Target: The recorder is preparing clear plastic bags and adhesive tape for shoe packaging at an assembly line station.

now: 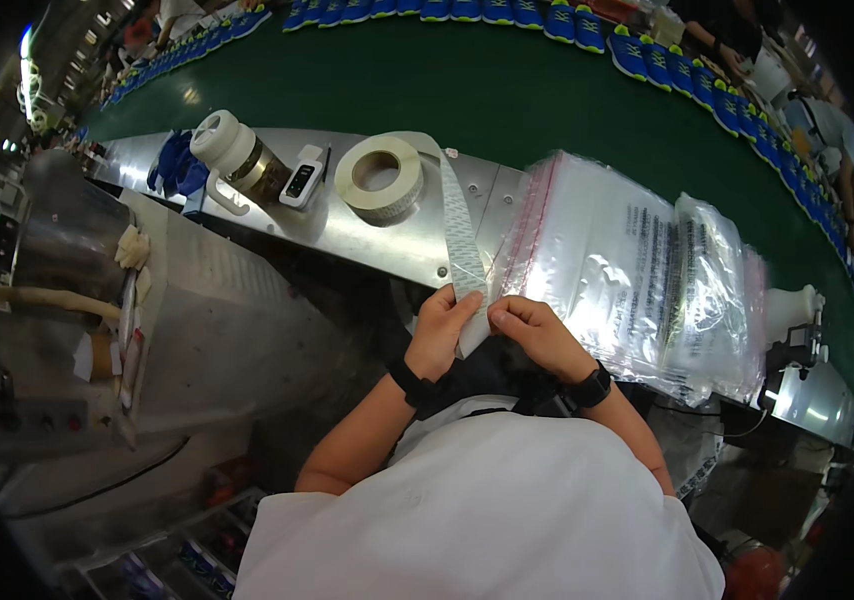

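Note:
A roll of white printed labels (379, 178) sits on the metal ledge, with a brown core in its middle. From its far side a long label strip (458, 215) runs down toward me, its end hanging just below my hands. My left hand (437, 330) grips this strip with the thumb lying across it. Close against the strip's right edge, my right hand (535, 332) has thumb and forefinger pinched together; whatever lies between those fingertips is too small to make out. Both wrists wear black bands.
Clear plastic zip bags (597, 260) lie stacked to the right. Left of the roll stand a small white device (303, 180) and a lidded bottle (247, 160). Beyond is a green conveyor belt (347, 85), lined with blue shoes (627, 55). A grey machine (207, 310) stands at left.

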{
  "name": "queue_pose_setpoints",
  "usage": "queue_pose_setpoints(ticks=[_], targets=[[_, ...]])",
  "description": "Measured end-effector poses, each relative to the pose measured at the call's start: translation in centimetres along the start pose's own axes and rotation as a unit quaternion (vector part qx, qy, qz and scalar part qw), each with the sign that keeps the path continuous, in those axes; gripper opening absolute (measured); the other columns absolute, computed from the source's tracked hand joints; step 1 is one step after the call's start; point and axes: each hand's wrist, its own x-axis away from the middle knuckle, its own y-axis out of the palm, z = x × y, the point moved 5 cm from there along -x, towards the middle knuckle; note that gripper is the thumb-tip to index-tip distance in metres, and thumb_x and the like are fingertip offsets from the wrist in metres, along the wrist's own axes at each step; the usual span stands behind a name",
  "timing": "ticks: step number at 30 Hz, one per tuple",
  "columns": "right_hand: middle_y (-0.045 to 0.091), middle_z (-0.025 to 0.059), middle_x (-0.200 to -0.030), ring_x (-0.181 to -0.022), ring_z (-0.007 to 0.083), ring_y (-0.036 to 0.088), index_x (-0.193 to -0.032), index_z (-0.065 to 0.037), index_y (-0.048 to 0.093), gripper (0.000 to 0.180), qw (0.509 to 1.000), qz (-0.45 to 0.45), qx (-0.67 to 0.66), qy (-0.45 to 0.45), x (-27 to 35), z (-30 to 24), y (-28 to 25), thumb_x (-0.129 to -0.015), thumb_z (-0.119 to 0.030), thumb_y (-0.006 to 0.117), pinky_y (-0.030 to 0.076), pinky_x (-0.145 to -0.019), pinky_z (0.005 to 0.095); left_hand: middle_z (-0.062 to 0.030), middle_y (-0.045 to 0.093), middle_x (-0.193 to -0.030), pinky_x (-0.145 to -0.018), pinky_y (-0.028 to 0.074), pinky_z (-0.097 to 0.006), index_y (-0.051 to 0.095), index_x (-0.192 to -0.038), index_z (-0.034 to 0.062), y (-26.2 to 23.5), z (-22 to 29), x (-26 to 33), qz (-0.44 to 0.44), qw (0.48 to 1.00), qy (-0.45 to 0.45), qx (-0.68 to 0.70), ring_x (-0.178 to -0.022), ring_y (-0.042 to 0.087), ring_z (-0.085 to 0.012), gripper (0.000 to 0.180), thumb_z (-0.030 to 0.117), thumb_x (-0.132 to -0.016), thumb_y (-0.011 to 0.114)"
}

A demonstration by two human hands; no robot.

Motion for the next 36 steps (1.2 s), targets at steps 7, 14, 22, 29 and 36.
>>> queue_pose_setpoints(ticks=[7,14,22,29,36], targets=[[0.057,0.0031,-0.073,-0.065,0.0101,0.050,-0.086,-0.001,0.057,0.011,0.987,0.098,0.111,-0.063,0.1,-1.0,-0.7,-0.082,-0.011,0.055,0.041,-0.061,0.0245,-0.0065,0.057,-0.091,-0.067,0.047,-0.024,0.053,-0.101,-0.0024,0.7,1.8,0.4,0.148,0.960,0.177,-0.161,-0.077,0.055,-0.0114,0.020,0.011,-0.086,0.052],[0.058,0.0093,-0.073,-0.063,0.0200,0.053,-0.081,-0.002,0.057,0.009,0.966,0.121,0.176,-0.148,-0.1,-2.6,0.0,-0.077,-0.010,0.059,0.042,-0.059,0.0286,-0.0032,0.057,-0.084,-0.065,0.043,-0.023,0.058,-0.093,-0.0012,2.0,2.2,2.4,0.033,0.935,0.183,-0.304,-0.074,0.053,-0.0092,0.019,0.016,-0.084,0.057],[0.055,0.0111,-0.068,-0.064,0.0277,0.054,-0.078,-0.002,0.056,0.014,0.966,0.138,0.205,-0.070,0.8,-1.5,-2.1,-0.077,-0.016,0.058,0.043,-0.060,0.0336,-0.0022,0.055,-0.073,-0.059,0.043,-0.020,0.056,-0.084,-0.0019,-0.6,3.3,-0.6,0.121,0.973,0.157,-0.116,-0.063,0.050,-0.0066,0.019,0.015,-0.090,0.049],[0.051,0.0126,-0.079,-0.078,0.0307,0.050,-0.077,-0.002,0.053,0.033,0.768,0.417,0.464,-0.147,1.9,-2.3,-7.8,-0.070,-0.031,0.068,0.041,-0.063,0.0389,-0.0130,0.059,-0.094,-0.078,0.042,-0.028,0.054,-0.105,-0.0039,7.1,3.3,-1.9,-0.151,0.868,0.249,-0.402,-0.084,0.055,-0.0199,0.027,0.015,-0.090,0.040],[0.052,0.0078,-0.079,-0.083,0.0242,0.050,-0.075,-0.005,0.058,0.015,0.669,0.425,0.607,-0.065,-1.5,2.4,-8.9,-0.067,-0.018,0.055,0.039,-0.068,0.0371,-0.0239,0.053,-0.109,-0.089,0.038,-0.039,0.048,-0.112,-0.0057,4.8,-1.0,-2.5,-0.202,0.772,0.242,-0.552,-0.101,0.050,-0.0384,0.035,0.014,-0.087,0.035]])
